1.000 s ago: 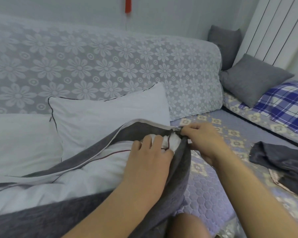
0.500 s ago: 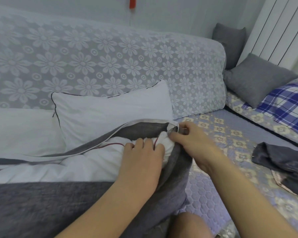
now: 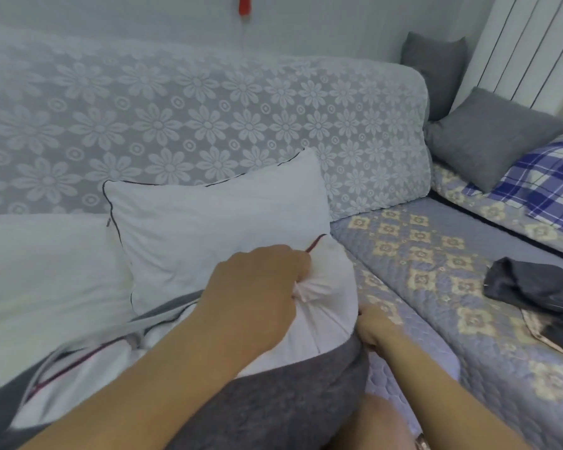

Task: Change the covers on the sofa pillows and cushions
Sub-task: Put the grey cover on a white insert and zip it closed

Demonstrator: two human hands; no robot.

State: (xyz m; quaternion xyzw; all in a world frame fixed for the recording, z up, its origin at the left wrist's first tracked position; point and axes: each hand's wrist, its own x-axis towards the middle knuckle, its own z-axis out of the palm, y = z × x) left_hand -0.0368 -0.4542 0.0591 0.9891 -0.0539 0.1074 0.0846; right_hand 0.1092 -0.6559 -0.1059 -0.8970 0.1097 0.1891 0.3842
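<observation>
Fingers of left hand clenched round a bunched corner of white pillow, pinching fabric into a knot. Right hand curled on edge of grey cover, gripping it just beside the pillow's corner. Pillow half out of cover, lying on sofa, in front of second white pillow. Farther right, crumpled dark cover on seat.

The sofa back wears grey cloth with white lace daisies. Against it, at nine o'clock, leans a white pillow piped in dark thread. The nearer pillow insert is white with red piping, inside a dark grey cover. The seat pad is lilac, quilted, with cream flower diamonds. At three o'clock lie grey cushions and a blue-and-white plaid cloth.
</observation>
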